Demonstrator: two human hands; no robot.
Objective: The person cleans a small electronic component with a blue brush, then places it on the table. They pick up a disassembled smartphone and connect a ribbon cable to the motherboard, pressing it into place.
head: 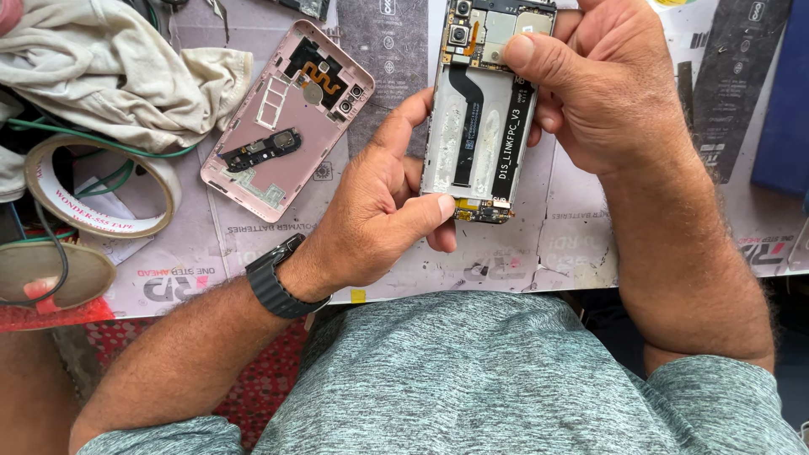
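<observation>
Opened phone point(484, 109), back off, circuitry exposed, held above worktop point(581, 244) at 12 o'clock. Left hand point(379, 211) pinches its lower end, thumb on bottom edge. Right hand point(598, 84) grips upper part, thumb pressing board. Pink back cover point(282, 126) lies at 10 o'clock, tape roll point(93, 190) at 9.

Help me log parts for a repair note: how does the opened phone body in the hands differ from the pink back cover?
The opened phone body is held off the table by both hands; the pink back cover lies loose on the mat. The body is silvery with a black ribbon cable; the cover is pink. Both show their insides.
</observation>
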